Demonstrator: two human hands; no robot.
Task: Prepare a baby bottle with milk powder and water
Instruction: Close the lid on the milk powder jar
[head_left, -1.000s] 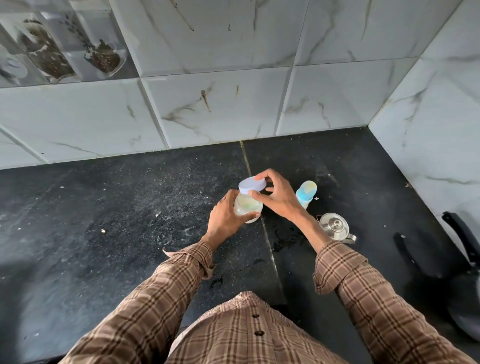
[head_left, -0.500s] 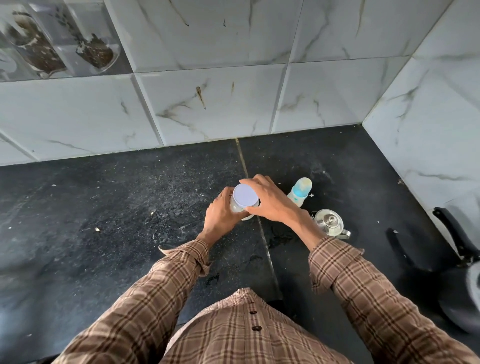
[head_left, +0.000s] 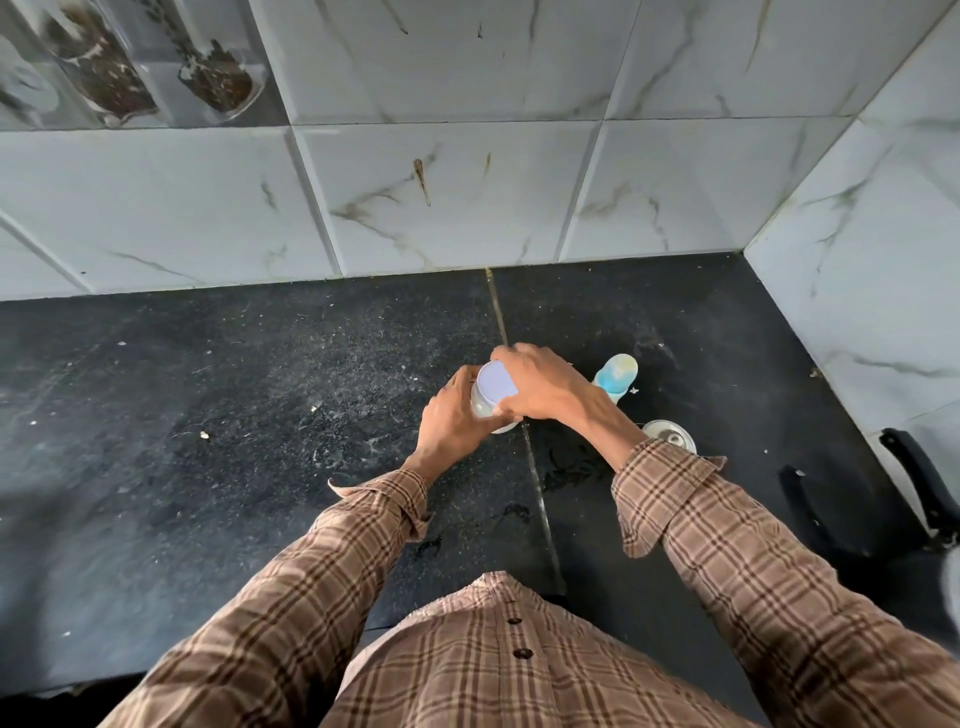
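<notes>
A small clear jar of white milk powder (head_left: 482, 408) stands on the black counter (head_left: 260, 415). Its pale lilac lid (head_left: 496, 385) sits on top. My left hand (head_left: 452, 415) grips the jar's side. My right hand (head_left: 545, 384) curls over the lid and holds its rim. Just right of my right hand stands the baby bottle (head_left: 615, 375), with a blue and yellowish cap. A small steel pot (head_left: 670, 434) with a lid sits right of my right wrist, partly hidden by the sleeve.
A black pan handle (head_left: 919, 478) sticks in from the right edge. Marble-look tiled walls close off the back and the right side. Crumbs and wet smears lie on the counter near the seam.
The lid was lifted and tilted above the jar a second ago. My right hand has lowered it onto the jar and now covers it.
</notes>
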